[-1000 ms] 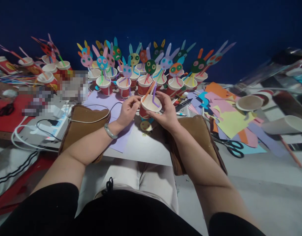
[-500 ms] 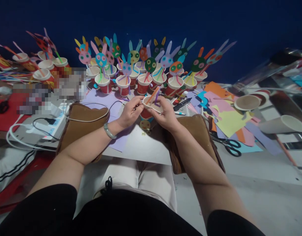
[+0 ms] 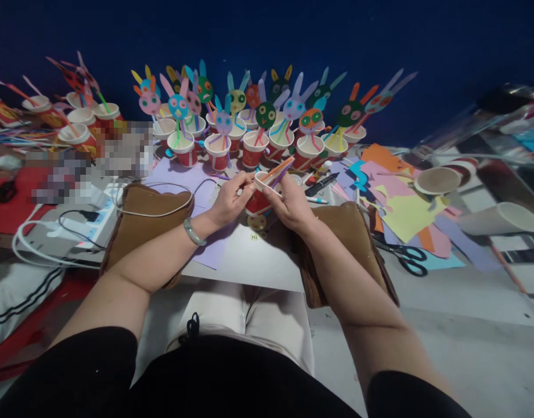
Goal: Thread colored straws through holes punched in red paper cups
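A red paper cup (image 3: pixel 257 203) with a white rim is held between my two hands over the white table. My left hand (image 3: pixel 233 197) grips its left side, thumb and fingers pinched at the rim. My right hand (image 3: pixel 292 203) wraps round its right side, with the thumb on the near wall. Orange and purple pipe cleaners (image 3: pixel 279 172) stick up out of the cup and lean right. Just below the cup lies a small round paper face (image 3: pixel 256 222), with little yellow letter discs (image 3: pixel 255 236) near it.
Rows of red cups (image 3: pixel 182 150) with paper rabbit heads stand behind my hands. Brown cushions (image 3: pixel 145 226) lie under both forearms. To the right are coloured paper scraps (image 3: pixel 400 215), black-handled scissors (image 3: pixel 412 259), a black pen (image 3: pixel 323 184) and loose cups. A power strip (image 3: pixel 97 217) with cables sits left.
The cup has tipped and turned in my hands, so more of its red side shows. The pipe cleaners now slant further right. Both hands keep nearly the same place.
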Demonstrator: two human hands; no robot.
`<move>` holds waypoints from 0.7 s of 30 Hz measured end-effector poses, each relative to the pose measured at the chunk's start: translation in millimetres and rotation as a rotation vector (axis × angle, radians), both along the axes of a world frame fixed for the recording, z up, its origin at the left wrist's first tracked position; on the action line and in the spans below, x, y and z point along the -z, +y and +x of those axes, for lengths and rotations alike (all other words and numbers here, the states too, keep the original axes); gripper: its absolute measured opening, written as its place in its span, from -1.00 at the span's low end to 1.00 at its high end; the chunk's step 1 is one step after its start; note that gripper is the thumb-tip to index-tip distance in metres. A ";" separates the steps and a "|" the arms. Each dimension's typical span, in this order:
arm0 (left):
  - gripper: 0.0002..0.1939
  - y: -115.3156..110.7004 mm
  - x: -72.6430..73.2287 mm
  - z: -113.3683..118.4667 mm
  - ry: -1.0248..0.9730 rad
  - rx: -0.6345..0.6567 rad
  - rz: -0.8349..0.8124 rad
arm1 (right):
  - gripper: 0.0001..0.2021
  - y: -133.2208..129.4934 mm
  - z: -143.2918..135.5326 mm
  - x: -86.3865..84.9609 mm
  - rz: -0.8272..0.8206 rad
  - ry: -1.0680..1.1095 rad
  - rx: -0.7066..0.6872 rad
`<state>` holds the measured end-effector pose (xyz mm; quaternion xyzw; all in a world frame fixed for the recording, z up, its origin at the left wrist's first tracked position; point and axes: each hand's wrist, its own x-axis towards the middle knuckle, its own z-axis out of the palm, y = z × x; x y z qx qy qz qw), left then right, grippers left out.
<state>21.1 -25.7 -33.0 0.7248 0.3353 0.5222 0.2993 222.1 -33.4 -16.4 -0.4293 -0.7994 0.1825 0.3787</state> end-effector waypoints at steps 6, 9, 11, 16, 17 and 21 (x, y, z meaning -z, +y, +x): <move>-0.60 1.1 4.4 0.2 -0.007 0.012 0.001 | -0.47 4.5 3.0 2.7 0.098 -0.065 0.047; -0.57 1.1 2.4 -1.1 0.071 0.020 0.128 | -0.56 3.4 3.2 1.6 0.155 -0.105 0.071; -0.56 0.0 0.5 -2.2 0.139 0.010 0.196 | -0.61 1.5 3.4 -0.4 0.172 -0.135 0.057; -0.46 -3.0 -2.8 -1.9 0.175 -0.025 0.148 | -0.72 -2.7 3.4 -2.9 0.205 -0.196 0.007; -0.46 -2.9 -2.7 -1.4 0.176 -0.007 0.127 | -0.73 -3.3 2.8 -2.5 0.210 -0.210 -0.004; -0.52 0.6 1.9 -0.2 0.195 0.066 0.040 | -0.68 -6.0 -2.1 1.0 0.214 -0.266 -0.076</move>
